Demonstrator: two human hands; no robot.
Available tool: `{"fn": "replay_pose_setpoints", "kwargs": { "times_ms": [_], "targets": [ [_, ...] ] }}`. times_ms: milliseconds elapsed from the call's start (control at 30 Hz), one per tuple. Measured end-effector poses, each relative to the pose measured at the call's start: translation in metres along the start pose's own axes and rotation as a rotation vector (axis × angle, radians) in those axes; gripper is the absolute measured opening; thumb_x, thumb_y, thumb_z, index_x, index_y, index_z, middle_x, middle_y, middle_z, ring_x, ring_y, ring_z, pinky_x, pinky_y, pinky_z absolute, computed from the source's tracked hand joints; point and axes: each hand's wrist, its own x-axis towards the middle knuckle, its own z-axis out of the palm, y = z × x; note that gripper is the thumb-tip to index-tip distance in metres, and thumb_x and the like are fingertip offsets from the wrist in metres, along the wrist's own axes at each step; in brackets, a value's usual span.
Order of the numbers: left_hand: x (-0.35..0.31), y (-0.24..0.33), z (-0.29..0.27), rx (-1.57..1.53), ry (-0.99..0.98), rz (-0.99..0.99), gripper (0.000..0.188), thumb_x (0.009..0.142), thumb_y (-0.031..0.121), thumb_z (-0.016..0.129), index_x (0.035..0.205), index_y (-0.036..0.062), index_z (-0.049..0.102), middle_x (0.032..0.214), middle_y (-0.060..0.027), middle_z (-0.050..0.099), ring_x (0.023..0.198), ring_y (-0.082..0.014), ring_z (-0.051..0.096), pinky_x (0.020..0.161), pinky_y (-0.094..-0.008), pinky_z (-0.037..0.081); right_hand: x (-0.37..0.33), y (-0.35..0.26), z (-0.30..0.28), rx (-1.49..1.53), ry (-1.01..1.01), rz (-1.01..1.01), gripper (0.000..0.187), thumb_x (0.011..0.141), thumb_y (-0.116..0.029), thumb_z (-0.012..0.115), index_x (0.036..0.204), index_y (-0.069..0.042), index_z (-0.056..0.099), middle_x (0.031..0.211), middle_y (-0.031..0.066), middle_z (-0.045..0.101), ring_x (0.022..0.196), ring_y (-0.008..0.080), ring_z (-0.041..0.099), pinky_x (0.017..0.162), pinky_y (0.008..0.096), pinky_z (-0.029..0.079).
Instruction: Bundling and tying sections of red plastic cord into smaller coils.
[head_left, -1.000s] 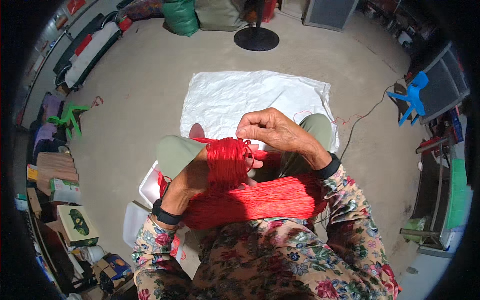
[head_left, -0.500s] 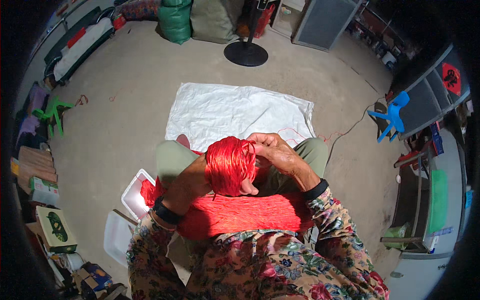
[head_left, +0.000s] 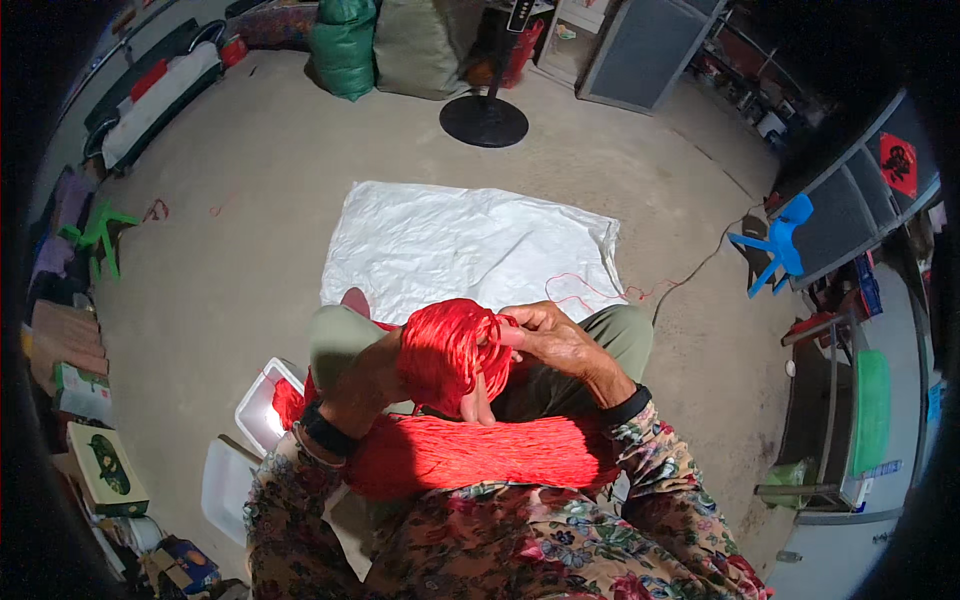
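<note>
A thick coil of shiny red cord (head_left: pixel 448 355) is looped around my left hand (head_left: pixel 478 402), hiding most of it. Its fingertips stick out below the loops, and the hand holds the coil. At the coil's right edge, my right hand (head_left: pixel 560 340) is closed, pinching a few strands between thumb and fingers. Across my lap lies a long, thick bundle of red cord (head_left: pixel 490 450), below both hands. A thin red strand (head_left: pixel 575 285) trails over the white sheet (head_left: pixel 470 235) in front of my knees.
Left of me stand a white tub (head_left: pixel 255 408) with red cord inside and a pale tray (head_left: pixel 228 490). Ahead are a round black stand base (head_left: pixel 484 121) and a green sack (head_left: pixel 343 50). A blue chair (head_left: pixel 780 240) stands right, near a dark cable (head_left: pixel 700 270) on the floor.
The view has shifted slightly, so the surroundings sit lower. My left hand and the coil have turned a little, showing more of its opening. My right hand still pinches strands at its edge.
</note>
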Motion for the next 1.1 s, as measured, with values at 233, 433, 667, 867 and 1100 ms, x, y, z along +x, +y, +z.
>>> {"fn": "replay_pose_setpoints", "kwargs": {
  "times_ms": [233, 433, 667, 867, 1100],
  "targets": [
    [0.02, -0.034, -0.008, -0.708, -0.246, -0.017, 0.043, 0.094, 0.022, 0.055, 0.13, -0.0018, 0.051, 0.104, -0.0119, 0.065, 0.095, -0.0201, 0.064, 0.088, -0.0344, 0.049, -0.006, -0.003, -0.004, 0.005, -0.022, 0.013, 0.02, 0.096, -0.02, 0.061, 0.079, -0.009, 0.059, 0.068, -0.01, 0.045, 0.062, 0.0012, 0.039, 0.055, 0.0199, 0.032],
    [0.047, 0.058, 0.018, -0.63, -0.417, 0.16, 0.078, 0.098, 0.055, 0.035, 0.141, -0.0107, 0.032, 0.081, -0.018, 0.067, 0.081, -0.0337, 0.068, 0.077, -0.038, 0.053, -0.016, 0.0, -0.001, 0.061, -0.048, 0.021, 0.013, 0.095, -0.011, 0.059, 0.102, -0.004, 0.067, 0.076, -0.0058, 0.055, 0.065, 0.0033, 0.045, 0.06, 0.0214, 0.039],
    [0.036, 0.051, 0.013, -0.647, -0.404, 0.149, 0.083, 0.091, 0.048, 0.056, 0.145, -0.0076, 0.028, 0.084, -0.0141, 0.068, 0.085, -0.0312, 0.069, 0.083, -0.0364, 0.051, -0.048, -0.044, -0.012, -0.27, 0.372, -0.029, 0.02, 0.086, -0.011, 0.069, 0.104, -0.003, 0.065, 0.082, -0.0051, 0.057, 0.081, 0.007, 0.053, 0.072, 0.0234, 0.045],
    [0.035, 0.041, 0.015, -0.684, -0.368, -0.06, 0.073, 0.093, 0.043, 0.055, 0.144, -0.0045, 0.032, 0.099, -0.0142, 0.067, 0.092, -0.0283, 0.067, 0.092, -0.0369, 0.049, -0.059, -0.106, 0.018, -0.729, 0.159, -0.311, 0.087, 0.068, -0.009, 0.08, 0.144, -0.009, 0.038, 0.133, 0.0154, 0.048, 0.123, 0.0312, 0.046, 0.104, 0.0401, 0.038],
    [0.02, 0.083, 0.03, -0.423, -0.314, 0.038, 0.06, 0.092, 0.037, 0.061, 0.134, -0.003, 0.046, 0.108, -0.0112, 0.066, 0.087, -0.0179, 0.067, 0.083, -0.0317, 0.052, -0.037, -0.094, 0.024, -0.823, 0.003, -0.472, 0.089, 0.069, -0.009, 0.077, 0.147, -0.008, 0.034, 0.137, 0.0183, 0.045, 0.125, 0.0356, 0.044, 0.105, 0.0437, 0.036]
  ]
}}
